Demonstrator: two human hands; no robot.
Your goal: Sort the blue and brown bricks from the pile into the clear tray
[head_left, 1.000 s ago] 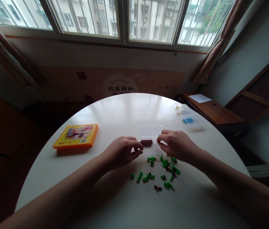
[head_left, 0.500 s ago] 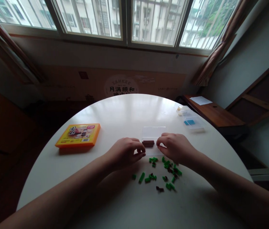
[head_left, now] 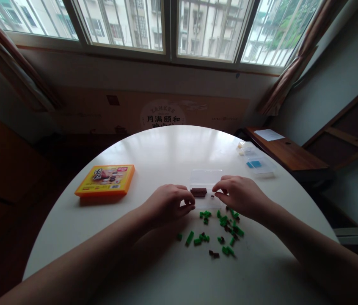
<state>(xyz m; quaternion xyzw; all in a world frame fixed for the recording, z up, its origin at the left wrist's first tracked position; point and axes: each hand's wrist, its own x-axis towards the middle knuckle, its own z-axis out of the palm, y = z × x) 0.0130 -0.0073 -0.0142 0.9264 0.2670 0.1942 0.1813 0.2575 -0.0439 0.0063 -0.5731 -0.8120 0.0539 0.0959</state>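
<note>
On the round white table (head_left: 153, 156) lies a clear plastic tray (head_left: 206, 178) holding a dark brown block of small bricks (head_left: 198, 192). My left hand (head_left: 166, 204) rests at the tray's left edge, fingers curled and pinched beside the brown block. My right hand (head_left: 240, 195) hovers at the tray's right side, fingertips pinched together close to a tiny dark piece (head_left: 212, 196); whether it holds anything I cannot make out. Several loose green and brown bricks (head_left: 220, 231) are scattered just in front of the tray.
An orange box (head_left: 106, 180) lies on the table's left. Small clear containers (head_left: 257, 163), one with blue pieces, sit at the table's far right edge. A wooden side table (head_left: 288, 152) with a white paper stands beyond. Windows and a wall are behind.
My right hand has drawn slightly right, away from the brown block, and a tiny dark piece now shows on the tray. My left hand stays put.
</note>
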